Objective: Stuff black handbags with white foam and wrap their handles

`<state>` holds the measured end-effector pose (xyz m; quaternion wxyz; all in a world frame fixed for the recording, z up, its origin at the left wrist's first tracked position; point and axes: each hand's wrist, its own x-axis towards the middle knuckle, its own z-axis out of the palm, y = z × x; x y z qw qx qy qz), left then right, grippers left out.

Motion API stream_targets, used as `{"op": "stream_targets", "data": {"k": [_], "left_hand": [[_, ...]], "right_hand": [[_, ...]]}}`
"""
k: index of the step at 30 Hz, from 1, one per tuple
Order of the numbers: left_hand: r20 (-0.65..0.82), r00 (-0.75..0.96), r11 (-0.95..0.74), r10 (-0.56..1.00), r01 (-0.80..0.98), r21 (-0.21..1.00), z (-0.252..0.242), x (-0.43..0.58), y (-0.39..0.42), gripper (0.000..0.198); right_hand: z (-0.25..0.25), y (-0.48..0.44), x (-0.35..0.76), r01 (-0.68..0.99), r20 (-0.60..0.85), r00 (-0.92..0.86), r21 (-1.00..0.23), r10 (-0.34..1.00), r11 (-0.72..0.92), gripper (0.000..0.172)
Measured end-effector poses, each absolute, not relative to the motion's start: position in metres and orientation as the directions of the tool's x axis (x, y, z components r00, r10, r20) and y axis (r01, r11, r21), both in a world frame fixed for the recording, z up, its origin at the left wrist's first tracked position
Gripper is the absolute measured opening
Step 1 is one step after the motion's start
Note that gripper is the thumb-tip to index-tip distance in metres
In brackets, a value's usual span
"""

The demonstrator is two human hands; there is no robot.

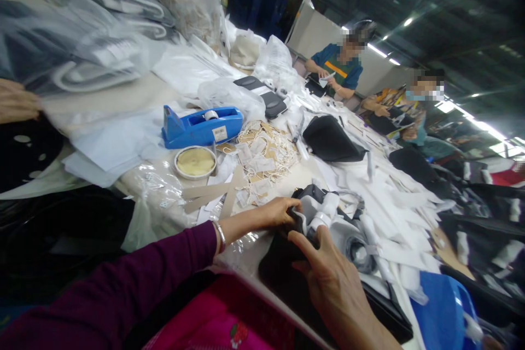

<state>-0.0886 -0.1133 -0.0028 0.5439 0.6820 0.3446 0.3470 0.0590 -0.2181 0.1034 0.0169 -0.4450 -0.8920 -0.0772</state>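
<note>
A black bag (279,268) lies at the table's near edge, in front of my body. My left hand (284,212) pinches the upper edge of the bag, its fingertips partly hidden behind the rim. My right hand (334,270) holds the same bag from the near side, with thumb and forefinger at the rim. Between and just beyond the hands is a part wrapped in white padding (326,210). Clear plastic wrapping (355,249) sits beside it on the right.
Beyond my left arm stand a blue tape dispenser (205,124), a round tin of yellowish paste (196,162) and a heap of stringed tags (266,153). Another black bag (334,139) lies farther off. Two co-workers (338,71) handle pieces across the table; another person's hand (16,101) shows at left.
</note>
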Motion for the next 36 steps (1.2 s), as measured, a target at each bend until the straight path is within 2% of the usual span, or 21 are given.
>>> {"op": "stream_targets", "data": {"k": [4, 11, 13, 18, 22, 25, 28, 31, 34, 36], "left_hand": [[0.122, 0.598, -0.199, 0.792, 0.065, 0.978, -0.001, -0.091, -0.113, 0.028], [0.162, 0.554, -0.33, 0.817, 0.218, 0.919, 0.0, -0.087, -0.11, 0.038], [0.14, 0.516, -0.284, 0.845, 0.213, 0.935, 0.0, -0.085, -0.109, 0.038], [-0.044, 0.351, -0.04, 0.935, 0.229, 0.973, 0.001, -0.071, -0.111, 0.029], [-0.075, 0.192, 0.026, 0.979, 0.243, 0.97, -0.003, -0.058, -0.128, 0.028], [0.01, 0.078, -0.021, 0.997, 0.146, 0.989, -0.005, -0.06, -0.146, 0.037], [0.119, 0.112, -0.105, 0.986, -0.126, 0.986, -0.001, -0.073, -0.163, 0.054], [0.176, 0.28, -0.079, 0.944, -0.327, 0.942, 0.012, -0.087, -0.175, 0.037], [0.137, 0.389, 0.006, 0.911, -0.345, 0.939, 0.026, -0.093, -0.18, 0.014], [0.064, 0.383, 0.066, 0.921, -0.315, 0.947, 0.032, -0.091, -0.179, 0.011]], "right_hand": [[0.103, -0.217, 0.06, 0.795, 0.076, -0.605, 0.101, 0.792, 0.598, 0.045], [0.106, -0.215, 0.064, 0.804, 0.019, -0.594, 0.045, 0.804, 0.593, 0.04], [0.105, -0.216, 0.064, 0.804, 0.024, -0.595, 0.045, 0.804, 0.594, 0.04], [0.103, -0.218, 0.062, 0.814, 0.053, -0.58, 0.082, 0.813, 0.575, 0.04], [0.101, -0.218, 0.062, 0.817, 0.065, -0.575, 0.097, 0.816, 0.568, 0.039], [0.1, -0.218, 0.061, 0.817, 0.067, -0.575, 0.088, 0.815, 0.57, 0.04], [0.102, -0.218, 0.059, 0.838, 0.052, -0.546, 0.06, 0.836, 0.543, 0.043], [0.106, -0.217, 0.055, 0.854, 0.038, -0.52, 0.021, 0.853, 0.52, 0.042], [0.11, -0.216, 0.054, 0.849, 0.045, -0.526, -0.04, 0.849, 0.527, 0.037], [0.113, -0.214, 0.055, 0.837, 0.057, -0.535, -0.096, 0.843, 0.538, 0.032]]}}
